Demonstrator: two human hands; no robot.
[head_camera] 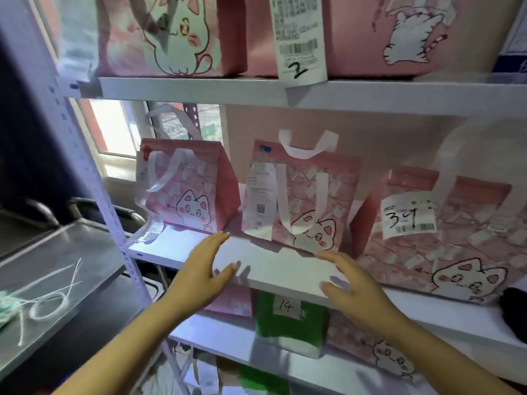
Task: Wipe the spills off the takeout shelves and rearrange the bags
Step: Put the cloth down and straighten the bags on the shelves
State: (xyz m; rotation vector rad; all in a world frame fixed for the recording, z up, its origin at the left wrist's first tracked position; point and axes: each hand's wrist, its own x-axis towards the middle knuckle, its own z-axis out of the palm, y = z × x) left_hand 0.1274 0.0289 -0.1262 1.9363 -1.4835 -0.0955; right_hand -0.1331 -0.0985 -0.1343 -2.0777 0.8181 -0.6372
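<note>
Middle pink bag [302,201] upright on middle shelf [273,269], between two like bags. Left hand [205,269] and right hand [350,286] just before it, fingers straight, spread, empty. Likely light, soft-walled; best taken by both sides or handles.

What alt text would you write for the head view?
Both open hands, left hand and right hand, reach toward the middle pink cat bag on a white shelf, with similar bags beside, above and below it.

Both forearms and hands [356,289] are bare, with no sleeves, gloves or jewellery showing.
</note>
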